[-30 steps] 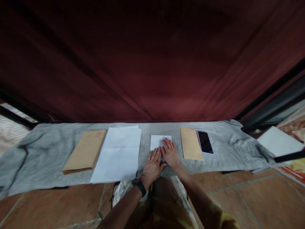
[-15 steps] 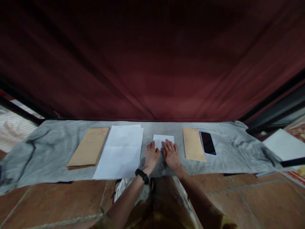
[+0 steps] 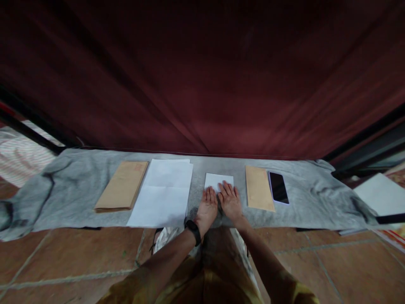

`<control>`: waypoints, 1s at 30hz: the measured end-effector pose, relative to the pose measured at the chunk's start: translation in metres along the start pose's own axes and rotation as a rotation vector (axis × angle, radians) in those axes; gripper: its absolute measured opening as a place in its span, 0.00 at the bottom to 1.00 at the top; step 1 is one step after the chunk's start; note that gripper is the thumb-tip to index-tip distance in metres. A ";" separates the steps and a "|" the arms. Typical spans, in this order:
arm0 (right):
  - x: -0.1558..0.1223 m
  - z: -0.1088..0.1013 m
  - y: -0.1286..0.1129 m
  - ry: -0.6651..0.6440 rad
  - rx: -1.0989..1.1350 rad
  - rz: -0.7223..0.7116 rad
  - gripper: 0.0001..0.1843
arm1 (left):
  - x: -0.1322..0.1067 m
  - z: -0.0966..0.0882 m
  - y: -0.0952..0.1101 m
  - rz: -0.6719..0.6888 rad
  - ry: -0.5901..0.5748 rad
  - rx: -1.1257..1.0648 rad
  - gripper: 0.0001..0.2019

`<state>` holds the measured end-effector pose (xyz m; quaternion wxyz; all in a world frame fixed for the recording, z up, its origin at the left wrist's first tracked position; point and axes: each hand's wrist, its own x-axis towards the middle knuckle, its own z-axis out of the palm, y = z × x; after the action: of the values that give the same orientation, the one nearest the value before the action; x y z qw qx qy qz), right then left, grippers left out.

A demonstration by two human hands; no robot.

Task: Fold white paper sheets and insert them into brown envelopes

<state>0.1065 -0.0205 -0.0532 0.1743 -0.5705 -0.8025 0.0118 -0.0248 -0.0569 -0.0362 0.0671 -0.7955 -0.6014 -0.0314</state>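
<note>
A small folded white sheet of paper point(image 3: 218, 179) lies on the grey cloth in front of me. My right hand point(image 3: 229, 202) rests flat on its near right part, fingers stretched out and spread. My left hand point(image 3: 206, 210), with a dark band on the wrist, is at the paper's near left edge. Its fingers are straight and close together, and the palm seems turned partly upward. Neither hand grips anything. The paper's near edge is hidden under the fingers.
Left of my hands are large white sheets point(image 3: 163, 194) and a stack of brown envelopes point(image 3: 122, 185). A single brown envelope point(image 3: 259, 188) and a phone point(image 3: 279, 188) lie to the right. Grey cloth point(image 3: 311, 194) covers the narrow table. A dark red curtain point(image 3: 202, 105) hangs behind.
My left hand has rolled from palm down to partly palm up and slid toward the near edge of the paper. My right hand stays flat on it. The view has shifted slightly.
</note>
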 end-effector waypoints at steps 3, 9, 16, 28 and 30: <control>-0.005 0.000 0.008 0.019 -0.016 0.010 0.26 | 0.000 -0.002 0.006 0.002 -0.016 -0.016 0.30; -0.015 0.000 0.029 0.053 -0.023 0.087 0.26 | -0.002 -0.008 0.010 -0.005 -0.029 -0.048 0.30; 0.004 -0.009 0.016 0.065 0.032 0.022 0.26 | -0.001 -0.015 0.012 0.003 -0.043 -0.059 0.29; 0.016 0.002 0.002 -0.005 0.038 -0.015 0.25 | -0.005 -0.012 -0.013 -0.043 -0.026 -0.197 0.25; 0.015 0.002 0.001 -0.004 0.035 -0.004 0.25 | 0.001 -0.014 -0.017 -0.125 0.034 -0.275 0.23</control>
<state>0.1022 -0.0063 -0.0508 0.1826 -0.5658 -0.8037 0.0268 -0.0405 -0.0533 -0.0212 -0.0342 -0.7575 -0.6386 -0.1311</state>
